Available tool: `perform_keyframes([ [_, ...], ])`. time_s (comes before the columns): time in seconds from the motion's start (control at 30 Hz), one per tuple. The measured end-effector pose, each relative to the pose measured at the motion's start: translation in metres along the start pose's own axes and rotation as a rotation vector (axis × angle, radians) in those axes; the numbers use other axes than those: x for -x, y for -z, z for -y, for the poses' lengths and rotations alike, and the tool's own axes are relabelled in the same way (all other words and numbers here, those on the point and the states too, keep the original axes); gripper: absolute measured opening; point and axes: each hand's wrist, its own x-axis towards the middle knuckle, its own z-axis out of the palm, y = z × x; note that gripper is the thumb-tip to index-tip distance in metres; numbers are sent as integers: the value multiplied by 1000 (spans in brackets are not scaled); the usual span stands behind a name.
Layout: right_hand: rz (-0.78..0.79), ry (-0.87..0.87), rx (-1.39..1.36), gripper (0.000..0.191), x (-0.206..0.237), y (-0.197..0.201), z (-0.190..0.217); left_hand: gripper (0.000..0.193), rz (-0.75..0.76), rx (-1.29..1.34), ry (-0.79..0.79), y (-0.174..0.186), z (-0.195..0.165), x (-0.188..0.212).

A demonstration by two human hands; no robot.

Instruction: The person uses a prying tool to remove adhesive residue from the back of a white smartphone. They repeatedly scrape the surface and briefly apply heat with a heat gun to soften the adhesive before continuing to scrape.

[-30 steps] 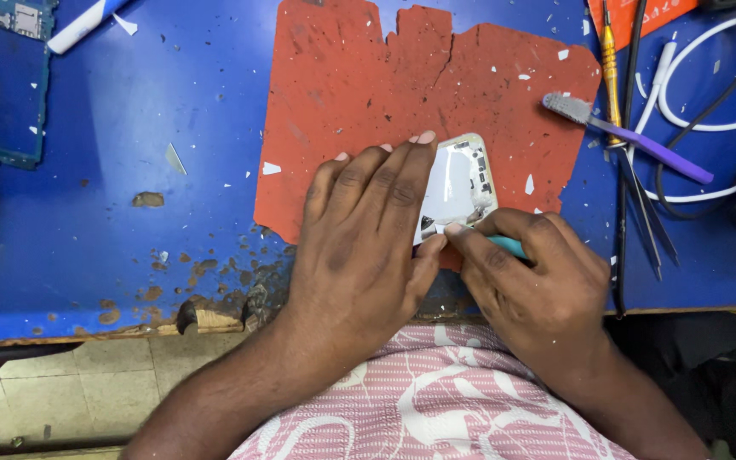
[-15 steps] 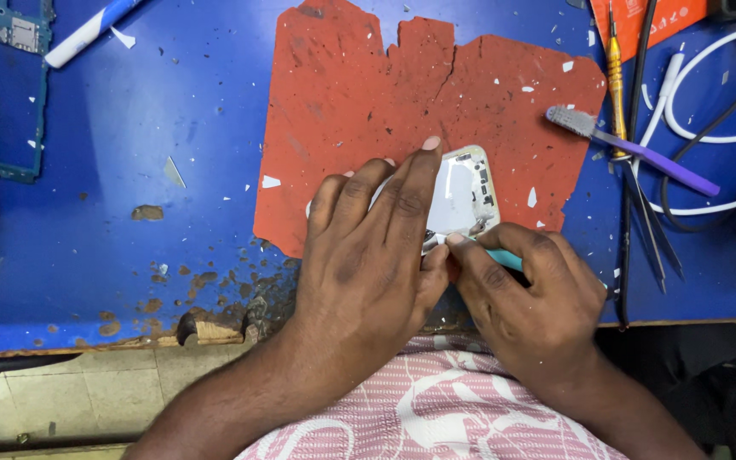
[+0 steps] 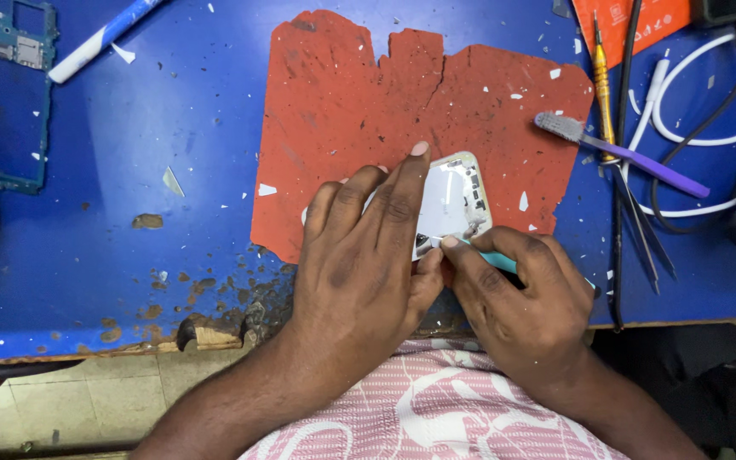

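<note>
While the right hand (image 3: 526,311) pinches a slim teal tool (image 3: 494,258) tight between thumb and fingers, its tip rests at the lower edge of the opened white phone body (image 3: 453,200), which lies on the torn red mat (image 3: 385,111) near the front of the blue table (image 3: 129,170). Spread flat, the left hand (image 3: 359,264) presses down on the phone body with its fingers laid across it, gripping nothing. Small dark parts show inside the open shell, too small to make out. Most of the shell's left side is hidden under the left fingers. Right of the mat lie a purple toothbrush (image 3: 632,158), a yellow screwdriver (image 3: 602,85), tweezers (image 3: 641,221) and white cables (image 3: 692,128). A green circuit board (image 3: 10,43) is cut off at the upper left corner
</note>
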Motion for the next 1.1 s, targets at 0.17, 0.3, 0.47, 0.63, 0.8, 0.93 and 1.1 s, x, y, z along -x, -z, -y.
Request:
perform_keyframes([
  [0.17, 8, -9, -4, 35, 0, 1, -1, 78, -1, -12, -7, -1, 1, 1],
  [0.3, 15, -5, -1, 36, 0, 2, -1, 82, -6, -9, -4, -2, 1, 1],
  [0.47, -4, -20, -3, 37, 2, 1, -1, 83, -6, -29, -7, -3, 2, 2],
  [0.63, -2, 5, -8, 35, 2, 3, -3, 84, 3, -26, -2, -4, 3, 3],
  [0.8, 43, -21, -9, 35, 0, 9, -2, 87, 7, -32, 3, -4, 2, 2],
  [0.93, 61, -17, -13, 35, -2, 10, -1, 87, -5, -29, 0, -2, 0, 2],
  [1.1, 51, -24, -22, 32, -4, 9, 0, 82, -19, 10, 0, -3, -4, -2],
])
